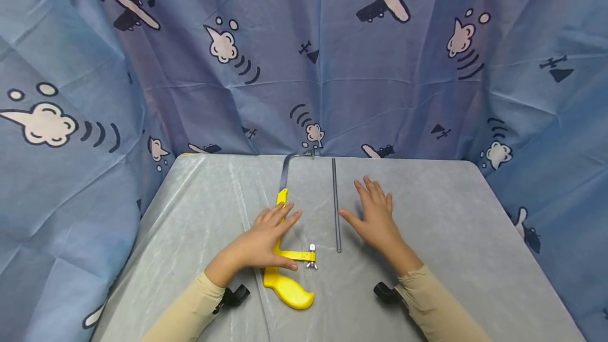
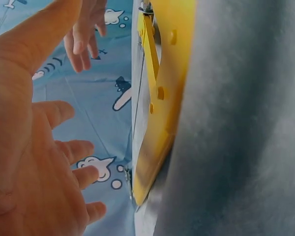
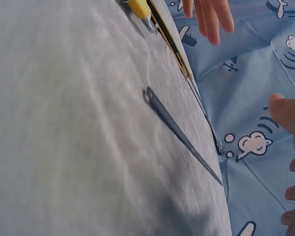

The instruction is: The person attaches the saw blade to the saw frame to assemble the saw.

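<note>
A yellow-handled hacksaw frame [image 1: 288, 292] lies on the table, its grey far arm bending right near the back edge. A metal clamp with a wing nut [image 1: 311, 264] sits on its near arm. My left hand [image 1: 258, 241] is spread over the frame's yellow bar, hiding part of it; in the left wrist view a gap shows between the palm and the yellow frame [image 2: 174, 73]. To the right of the frame lies a thin grey metal rod [image 1: 336, 205], also in the right wrist view [image 3: 177, 130]. My right hand [image 1: 377, 223], fingers spread, hovers just right of the rod and holds nothing.
A grey-white cloth covers the table [image 1: 442, 215], with creases running along its left side. Blue curtain [image 1: 285, 67] printed with planes and clouds closes off the back and both sides. Black wrist-worn devices [image 1: 387, 293] project below both hands.
</note>
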`<state>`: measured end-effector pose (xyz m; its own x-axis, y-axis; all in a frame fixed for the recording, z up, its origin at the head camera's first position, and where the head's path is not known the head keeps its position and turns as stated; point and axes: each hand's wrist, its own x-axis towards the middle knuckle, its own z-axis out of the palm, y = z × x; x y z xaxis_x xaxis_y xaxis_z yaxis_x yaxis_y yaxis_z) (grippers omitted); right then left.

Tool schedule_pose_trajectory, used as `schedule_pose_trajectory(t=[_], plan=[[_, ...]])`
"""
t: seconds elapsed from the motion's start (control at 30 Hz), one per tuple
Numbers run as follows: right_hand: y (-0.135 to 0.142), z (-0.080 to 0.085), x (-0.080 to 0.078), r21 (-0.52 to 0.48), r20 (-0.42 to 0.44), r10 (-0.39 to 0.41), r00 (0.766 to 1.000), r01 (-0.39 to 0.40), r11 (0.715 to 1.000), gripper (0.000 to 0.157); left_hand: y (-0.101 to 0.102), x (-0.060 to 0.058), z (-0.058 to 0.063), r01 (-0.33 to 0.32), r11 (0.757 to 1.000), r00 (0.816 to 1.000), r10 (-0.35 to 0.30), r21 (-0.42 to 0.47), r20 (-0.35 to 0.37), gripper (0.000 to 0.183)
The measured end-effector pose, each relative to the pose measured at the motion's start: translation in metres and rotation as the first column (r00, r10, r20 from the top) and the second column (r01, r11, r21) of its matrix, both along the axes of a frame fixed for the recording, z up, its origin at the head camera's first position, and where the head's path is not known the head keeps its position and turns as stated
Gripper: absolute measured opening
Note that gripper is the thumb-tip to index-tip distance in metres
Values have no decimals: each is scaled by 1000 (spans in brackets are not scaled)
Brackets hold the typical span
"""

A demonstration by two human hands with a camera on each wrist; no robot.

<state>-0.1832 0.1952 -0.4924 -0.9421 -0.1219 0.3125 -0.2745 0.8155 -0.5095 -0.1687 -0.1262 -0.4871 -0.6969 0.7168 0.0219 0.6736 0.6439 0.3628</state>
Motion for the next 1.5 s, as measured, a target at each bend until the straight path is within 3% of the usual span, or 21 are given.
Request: schedule_pose_trajectory(t=[0.37,0.8,1.03,1.3,1.5], plan=[[-11,-6,-8,-14,57,-18,998,19,1000,77,2,3,3,12,999,997,-15,31,82,113],[-18,-13,-18,28,89,-64,994,62,998,59,8,2,0,24,998,995,-29,57,97,101],[-24,-17,-20,68,131,-84,988,75,995,42,11,0,0,68,992,987,-82,106,138,72],[-28,-22,-21,98,163,-111,980,96,991,38,14,1,-4,60,993,978,-79,105,195,59],[-32,-21,-24,178,166,-137,977,107,978,37,16,3,-9,81,993,982,-95,90,164,39]])
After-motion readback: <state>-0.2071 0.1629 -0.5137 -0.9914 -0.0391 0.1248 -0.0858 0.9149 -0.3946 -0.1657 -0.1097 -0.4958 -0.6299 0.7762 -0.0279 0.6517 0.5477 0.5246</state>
